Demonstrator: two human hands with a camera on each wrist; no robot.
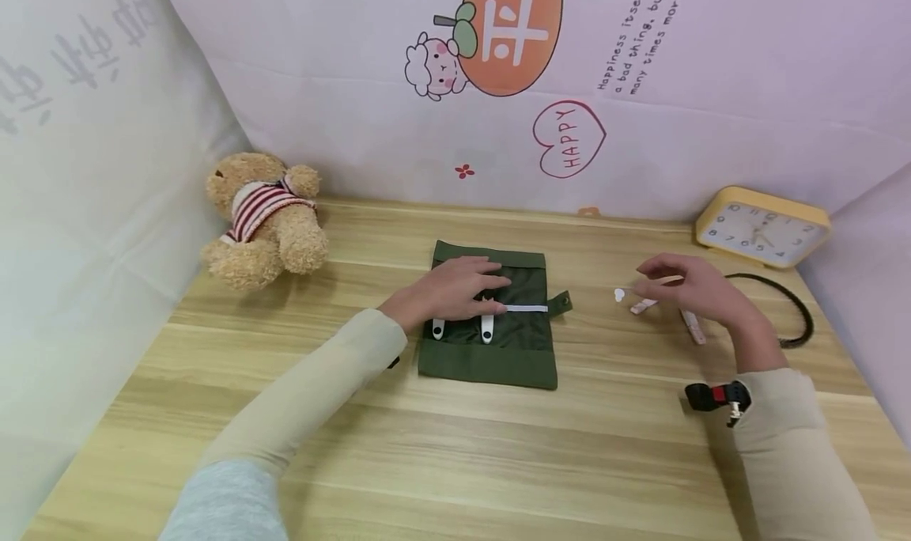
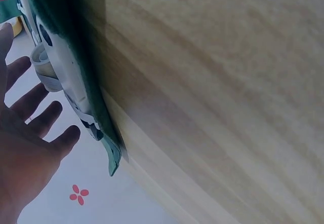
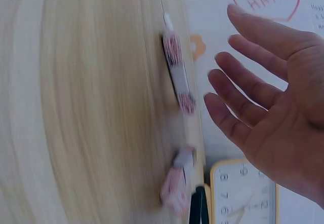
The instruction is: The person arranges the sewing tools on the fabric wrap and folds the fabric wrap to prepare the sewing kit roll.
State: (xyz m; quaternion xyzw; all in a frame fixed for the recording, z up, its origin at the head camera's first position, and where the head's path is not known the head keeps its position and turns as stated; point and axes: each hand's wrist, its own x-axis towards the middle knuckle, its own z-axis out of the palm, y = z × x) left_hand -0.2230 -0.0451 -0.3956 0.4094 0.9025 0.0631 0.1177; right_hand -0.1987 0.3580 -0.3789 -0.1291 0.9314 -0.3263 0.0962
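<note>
A dark green fabric case (image 1: 498,365) lies unfolded on the table. Inside it are white-handled tools (image 1: 487,329) with dark round spots, along with a white elastic strap (image 1: 528,309). My left hand (image 1: 459,288) is over the case with fingers spread; the left wrist view shows them apart from a white band (image 2: 48,72) on it. Over to the right, my right hand (image 1: 693,288) hovers above two pink-and-white patterned pieces (image 1: 692,327), fingers loosely bent and holding nothing. In the right wrist view, one patterned piece (image 3: 177,72) has a thin pointed tip.
A teddy bear (image 1: 266,217) in a striped top sits at the back left. At the back right stands a yellow-framed clock (image 1: 761,226), with a black curved cord (image 1: 803,312) in front of it. A small white piece (image 1: 619,295) lies left of my right hand. Printed cloth (image 1: 342,130) hangs behind.
</note>
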